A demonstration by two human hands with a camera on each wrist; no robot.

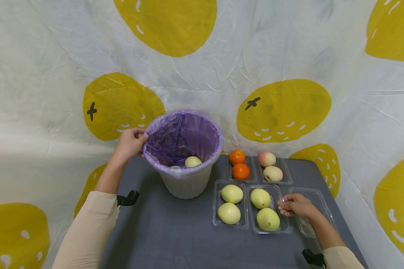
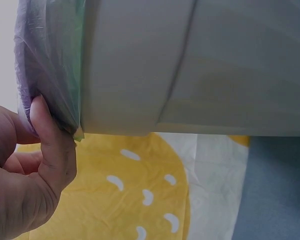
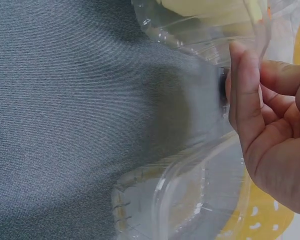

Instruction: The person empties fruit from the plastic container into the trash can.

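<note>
Right hand (image 1: 297,205) pinches the right rim of a transparent tray (image 1: 272,232) with two yellow-green fruits (image 1: 268,219), right part of grey table (image 1: 175,239); left hand (image 1: 131,142) pinches purple liner (image 1: 202,127) at white bin (image 1: 188,186) rim. Matching fruit tray (image 1: 230,226) left, another tray (image 1: 314,194) right, partly hidden by right hand; orange fruits (image 1: 240,171) and peaches (image 1: 273,174) behind. Held tray rectangular, glossy.

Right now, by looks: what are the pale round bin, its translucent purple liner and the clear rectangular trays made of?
Pale round bin: probably rigid plastic, matte; holds its shape, no metallic glint.
Translucent purple liner: thin, glossy film, likely plastic, judging by crinkles and sheen.
Clear rectangular trays: likely thin moulded plastic, glossy; see-through, with highlights along rounded rims.
</note>
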